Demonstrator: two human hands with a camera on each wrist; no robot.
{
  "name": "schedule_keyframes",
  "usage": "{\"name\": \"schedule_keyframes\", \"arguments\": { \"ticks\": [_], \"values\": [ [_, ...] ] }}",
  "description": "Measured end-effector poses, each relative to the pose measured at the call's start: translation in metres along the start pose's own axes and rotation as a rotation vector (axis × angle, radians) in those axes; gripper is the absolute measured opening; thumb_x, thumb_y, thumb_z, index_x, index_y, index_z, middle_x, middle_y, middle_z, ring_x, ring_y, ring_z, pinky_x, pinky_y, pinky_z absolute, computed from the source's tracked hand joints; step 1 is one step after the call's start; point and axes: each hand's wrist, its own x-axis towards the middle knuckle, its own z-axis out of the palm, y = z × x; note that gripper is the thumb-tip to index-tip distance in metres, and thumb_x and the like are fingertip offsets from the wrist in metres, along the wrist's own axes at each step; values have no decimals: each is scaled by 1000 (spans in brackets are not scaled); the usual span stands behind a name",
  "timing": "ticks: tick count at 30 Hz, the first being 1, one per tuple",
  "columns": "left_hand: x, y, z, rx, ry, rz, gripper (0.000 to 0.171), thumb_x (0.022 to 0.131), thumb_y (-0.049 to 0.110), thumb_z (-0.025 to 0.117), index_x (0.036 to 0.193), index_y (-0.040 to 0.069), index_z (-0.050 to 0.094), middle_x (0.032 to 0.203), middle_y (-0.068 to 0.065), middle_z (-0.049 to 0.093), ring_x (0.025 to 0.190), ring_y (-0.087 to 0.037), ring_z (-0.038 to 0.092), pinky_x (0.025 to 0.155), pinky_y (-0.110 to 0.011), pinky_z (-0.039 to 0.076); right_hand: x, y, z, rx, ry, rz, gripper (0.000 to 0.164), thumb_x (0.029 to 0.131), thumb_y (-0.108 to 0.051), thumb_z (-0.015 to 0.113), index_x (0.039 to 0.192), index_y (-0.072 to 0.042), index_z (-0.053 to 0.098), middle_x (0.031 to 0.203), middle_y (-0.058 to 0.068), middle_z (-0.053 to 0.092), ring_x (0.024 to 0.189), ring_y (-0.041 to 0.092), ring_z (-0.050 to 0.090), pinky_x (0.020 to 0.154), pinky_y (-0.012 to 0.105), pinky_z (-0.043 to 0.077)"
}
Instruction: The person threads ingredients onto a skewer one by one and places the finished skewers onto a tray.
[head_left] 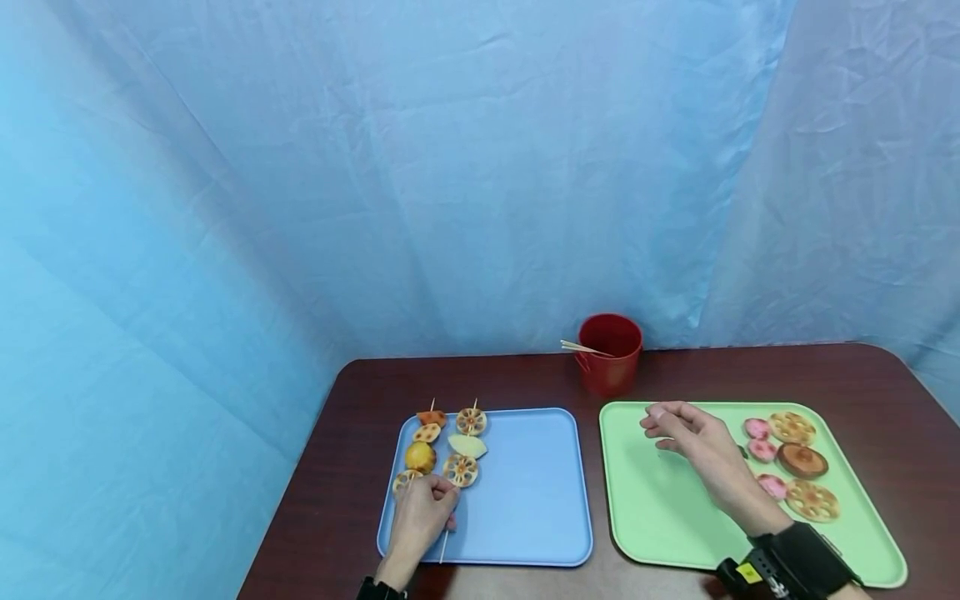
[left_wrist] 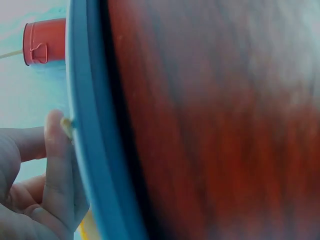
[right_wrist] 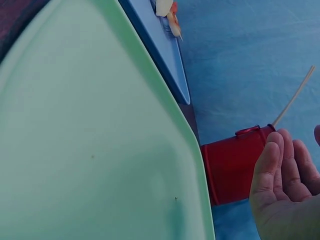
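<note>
Blue cloth [head_left: 480, 183] hangs behind a dark table [head_left: 720, 375]. Seen from the head, the left hand [head_left: 422, 510] bends its fingers over the lower part of the right-hand skewer [head_left: 467, 447], which lies on the blue tray [head_left: 525, 500] with lotus slices and a pale wedge; whether the fingertips pinch it, I cannot tell. Just beside it lies the left-hand skewer [head_left: 420, 456], its yellow ball in the middle. Loosely curved and holding nothing, the right hand [head_left: 701, 458] is above the green tray [head_left: 652, 533], near pink pieces [head_left: 762, 451] and a brown slice [head_left: 802, 460]. Behind the trays stands a red cup [head_left: 611, 371] with thin sticks [head_left: 581, 347].

From the left wrist, bent fingers show against the blue rim, near a small yellowish bit [left_wrist: 66, 128].

From the right wrist, the right fingers lie side by side before the cup, the thumb tip apart.
</note>
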Motion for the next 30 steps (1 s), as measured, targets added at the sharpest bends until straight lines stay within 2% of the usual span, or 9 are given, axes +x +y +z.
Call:
{"name": "schedule_keyframes", "arguments": {
  "ticks": [3,6,10,13,16,22,25,30],
  "values": [
    [1,2,-3,63,2,28,9,89,8,73,81,5,75,55,6,61,43,-7,58,46,-26,47,0,-1,0,-3,-6,4,56,106,-42,59,130,8,57,117,18,69,107,23,69,87,29,57],
    [2,8,-8,190,58,77,12,88,13,73,78,8,77,56,9,60,47,-4,56,49,-27,46,0,-1,0,-9,-10,9,57,106,-43,59,132,8,57,118,18,69,106,21,69,88,30,57],
    [6,23,-16,343,143,122,12,90,23,77,85,12,79,70,8,66,55,-4,54,50,-28,46,0,0,-3,-24,-7,12,57,106,-43,58,132,7,57,117,16,70,104,19,69,88,30,57],
    [13,39,-18,367,165,171,12,92,26,76,93,14,79,79,5,70,54,-5,52,46,-27,41,0,1,-6,-54,0,12,57,106,-44,58,132,6,58,116,14,70,104,17,69,87,28,57],
    [21,58,-15,336,183,253,12,94,26,75,97,15,78,87,2,71,61,-6,55,50,-26,42,0,2,-10,-109,8,1,56,106,-46,57,133,4,59,117,13,71,101,12,68,85,27,57],
    [41,99,1,199,171,398,12,97,25,73,101,14,75,95,0,68,81,-15,63,70,-30,49,-5,1,-17,-226,33,-35,54,107,-45,56,135,1,60,116,15,71,97,9,68,82,30,57],
    [51,118,9,110,155,428,13,98,26,72,104,14,75,96,1,68,84,-16,64,74,-32,49,-8,-1,-18,-243,34,-44,54,107,-45,55,135,1,59,117,18,71,97,10,68,82,32,57],
    [63,143,22,-22,137,415,19,98,29,72,110,14,74,101,0,70,87,-14,64,78,-33,50,-11,-3,-18,-246,35,-41,55,107,-45,56,135,2,59,118,20,70,98,14,68,82,33,57]
  ]
}}
